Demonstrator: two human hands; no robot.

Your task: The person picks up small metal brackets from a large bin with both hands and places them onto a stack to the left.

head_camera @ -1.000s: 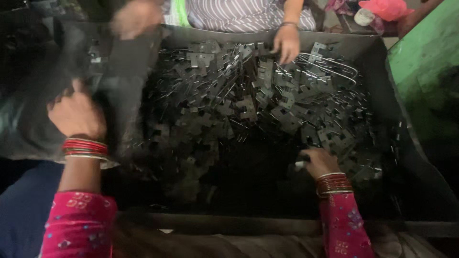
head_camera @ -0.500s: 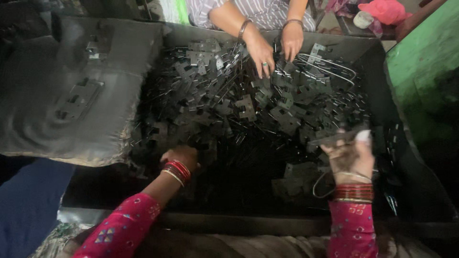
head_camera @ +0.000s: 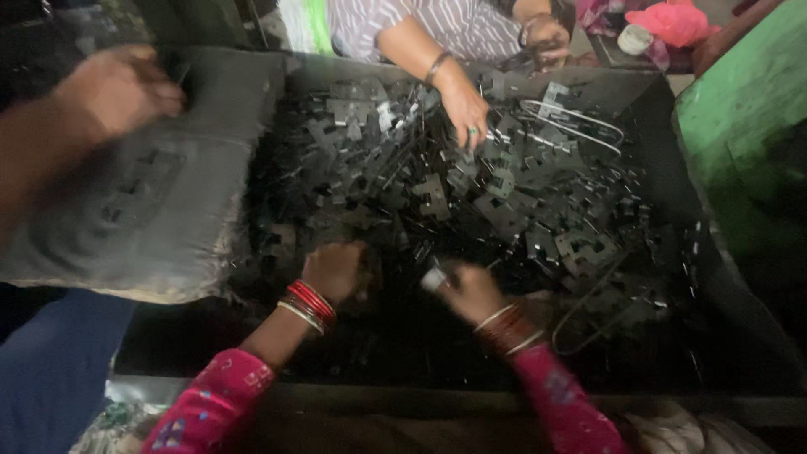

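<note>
Both my hands work low in the dark bin (head_camera: 672, 143): left hand (head_camera: 334, 271) closed over flat metal stampings (head_camera: 504, 210), right hand (head_camera: 471, 290) pinching a small pale piece (blurred), so I lift gently, avoiding tangled wire loops (head_camera: 580, 122).

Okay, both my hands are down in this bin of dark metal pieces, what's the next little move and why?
Probably close the left hand on the metal pieces under it and lift. It rests at the pile's near edge, while the right hand already seems to pinch something small and pale. Blur hides the fingers.
</note>
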